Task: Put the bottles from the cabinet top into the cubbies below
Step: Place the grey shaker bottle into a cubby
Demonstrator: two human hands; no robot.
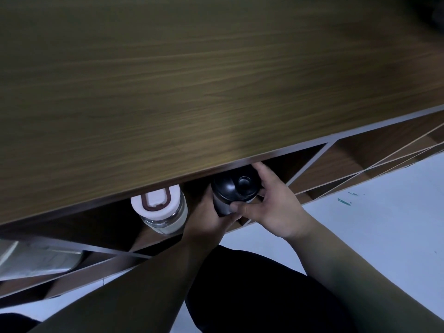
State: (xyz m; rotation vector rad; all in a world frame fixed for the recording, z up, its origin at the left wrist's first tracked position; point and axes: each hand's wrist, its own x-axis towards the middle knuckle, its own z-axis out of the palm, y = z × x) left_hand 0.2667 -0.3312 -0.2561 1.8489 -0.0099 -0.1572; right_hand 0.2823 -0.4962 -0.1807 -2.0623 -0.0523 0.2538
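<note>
Black bottle [234,192] gripped between left hand [211,219] and right hand [276,207], both closed around it, steadying entry into cubby [283,164] | clear bottle [162,210] just left, already stowed | cabinet top [192,80] above.

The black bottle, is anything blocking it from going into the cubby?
Nothing visible does. Both hands, left and right, hold the black bottle at the cubby's mouth. The clear bottle with the white lid stands apart, to its left.
</note>
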